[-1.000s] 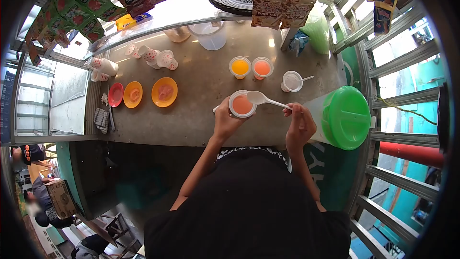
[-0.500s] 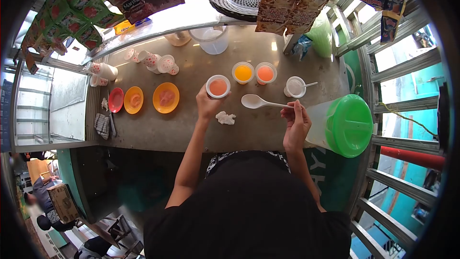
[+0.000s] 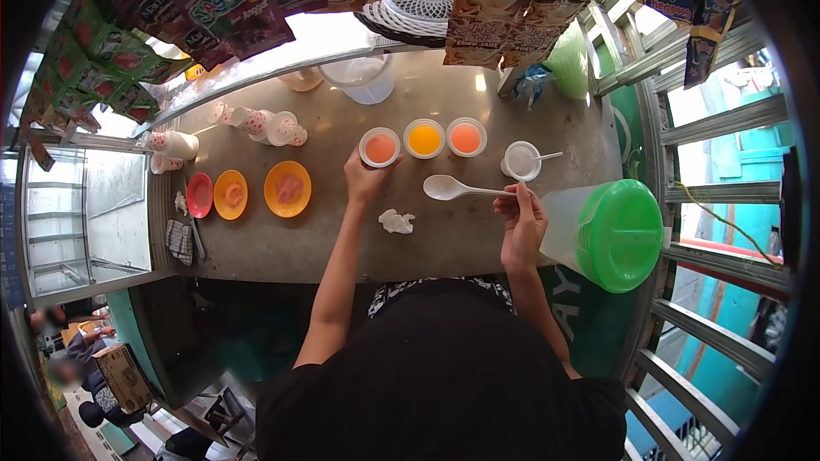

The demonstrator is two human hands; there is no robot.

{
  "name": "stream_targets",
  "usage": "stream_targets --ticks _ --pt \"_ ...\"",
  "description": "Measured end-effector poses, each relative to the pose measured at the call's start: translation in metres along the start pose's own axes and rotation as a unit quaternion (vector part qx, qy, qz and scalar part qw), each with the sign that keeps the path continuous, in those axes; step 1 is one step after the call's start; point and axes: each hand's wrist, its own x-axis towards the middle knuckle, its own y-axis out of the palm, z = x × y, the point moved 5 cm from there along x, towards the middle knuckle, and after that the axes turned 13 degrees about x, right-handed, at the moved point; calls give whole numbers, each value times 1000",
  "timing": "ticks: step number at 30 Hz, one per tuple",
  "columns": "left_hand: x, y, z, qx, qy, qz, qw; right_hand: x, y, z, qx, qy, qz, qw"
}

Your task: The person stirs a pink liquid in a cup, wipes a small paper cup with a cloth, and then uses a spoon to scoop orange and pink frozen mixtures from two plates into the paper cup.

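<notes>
Your L hand (image 3: 365,177) has its fingers closed round the near side of the held cup (image 3: 379,148). That cup is upright, mouth up, w/ pink-orange liquid in it, at the L end of a row of 3, just beside the yellow cup (image 3: 424,138). The latter has yellow-orange liquid; the pink cup (image 3: 466,137), just R of it, has pink-orange liquid.

Your R hand (image 3: 523,222) pinches the white spoon (image 3: 442,187) by its handle end, thumb & fingers narrow. Spoon's on the near side of the row: bowl points L, handle runs R to your fingers, long axis approx. crosswise to you. Can't tell its exact ht. over the counter (image 3: 342,248).

Just past your R fingertips: small tub (image 3: 520,162) w/ whitish contents & a thin white handle sticking out R. Farther R, the big container (image 3: 559,226) w/ green lid (image 3: 626,236); can't tell what's in it. Crumpled tissue (image 3: 396,222) lies betw. your forearms. Well L: red plate (image 3: 199,196), plus 2 orange plates (image 3: 287,189) w/ pinkish stuff on them.
</notes>
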Motion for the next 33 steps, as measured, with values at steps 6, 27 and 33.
stream_targets --ticks 6,27,33 --pt "0 6 -2 3 14 -21 1000 6 -3 2 -1 4 0 1000" --pt "-105 -61 43 -98 -93 -78 988 34 193 -98 12 -17 146 989" --pt "-111 -107 57 -110 -66 -12 992 34 271 -164 -38 -162 227 960"
